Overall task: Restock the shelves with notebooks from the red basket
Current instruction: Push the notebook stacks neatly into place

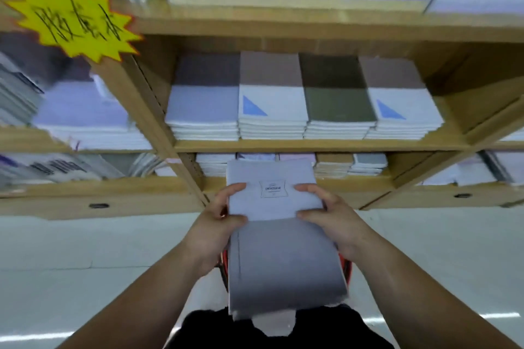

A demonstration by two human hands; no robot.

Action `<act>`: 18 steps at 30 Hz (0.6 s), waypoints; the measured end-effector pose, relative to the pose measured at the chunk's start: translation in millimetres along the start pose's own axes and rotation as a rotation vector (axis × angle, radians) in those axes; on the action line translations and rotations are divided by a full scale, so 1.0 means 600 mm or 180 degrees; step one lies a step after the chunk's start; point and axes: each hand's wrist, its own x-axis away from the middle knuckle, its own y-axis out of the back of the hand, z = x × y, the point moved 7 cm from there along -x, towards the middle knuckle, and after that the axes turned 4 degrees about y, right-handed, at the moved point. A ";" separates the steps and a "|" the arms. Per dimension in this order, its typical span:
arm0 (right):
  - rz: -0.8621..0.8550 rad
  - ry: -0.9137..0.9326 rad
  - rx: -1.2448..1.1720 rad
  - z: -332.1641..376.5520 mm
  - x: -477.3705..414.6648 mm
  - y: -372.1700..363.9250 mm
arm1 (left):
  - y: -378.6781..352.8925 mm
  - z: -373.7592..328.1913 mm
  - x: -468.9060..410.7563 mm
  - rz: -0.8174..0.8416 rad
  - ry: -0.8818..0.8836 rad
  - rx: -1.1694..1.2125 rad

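Notebooks (283, 249) in a thick stack, gripped between both hands and held flat out in front of the body, far end showing against the lower shelf (354, 181). Left hand (215, 224) wrapped round the stack's left edge about halfway along, thumb and forefinger hooked over the top cover, other fingers out of sight beneath, forearm running in from the lower left. Right hand (331, 221) mirrored on the right edge, thumb and forefinger likewise on the cover, wrist a little bent, forearm coming in from the lower right. Top cover pale grey-lilac on the far half with a small framed label, darker grey on the near half. Red basket (347, 266) below, mostly hidden by the stack, only slivers of rim showing at either side near the wrists. On the middle shelf (312, 145), four neat piles (272, 110) side by side, two with a blue triangle on the cover; smaller piles (334, 164) on the lower shelf, just beyond the held stack. Yellow starburst sign (76, 20) with handwritten characters at the upper left, fixed by the wooden upright (147, 110). Pale floor (85, 249) under both arms
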 end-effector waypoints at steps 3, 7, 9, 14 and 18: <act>0.0021 0.0181 -0.0285 0.065 0.044 -0.018 | 0.017 -0.064 0.049 0.0186 -0.0039 0.0106; 0.0279 0.0231 -0.0672 0.102 0.056 -0.027 | 0.028 -0.129 0.066 0.0083 -0.0196 0.0535; 0.0566 0.0143 -0.0593 0.107 0.045 -0.032 | 0.036 -0.148 0.061 -0.0167 -0.0291 0.0581; 0.0909 0.0136 -0.0518 0.123 -0.004 -0.054 | 0.059 -0.184 0.039 -0.0738 -0.0456 0.0630; 0.0766 0.0267 -0.0847 0.146 -0.061 -0.092 | 0.086 -0.245 0.002 -0.0742 -0.0636 0.0403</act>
